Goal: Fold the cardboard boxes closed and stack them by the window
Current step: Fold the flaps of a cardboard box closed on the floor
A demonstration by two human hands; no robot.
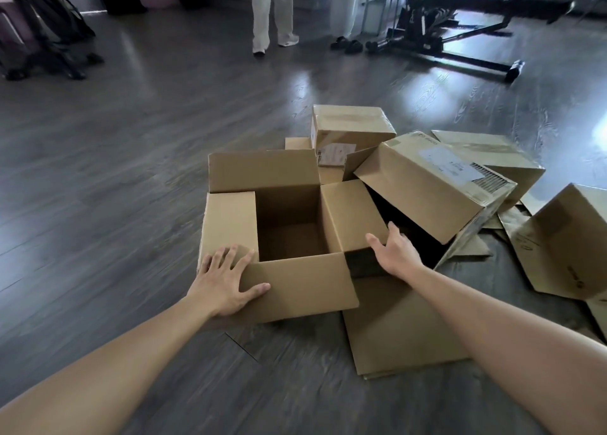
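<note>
Flaps first: left hand (226, 282) lies flat, fingers apart, on open box (289, 234); right hand (395, 254), fingers straight, should press the right flap down.

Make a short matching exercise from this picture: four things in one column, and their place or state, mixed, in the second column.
Things:
1. open box
2. left hand
3. right hand
4. labelled box

Place or state:
A. tipped on its side
B. flat on the near left corner
C. flaps up, empty inside
D. at the right flap's edge

Pairs: 1-C, 2-B, 3-D, 4-A
</note>
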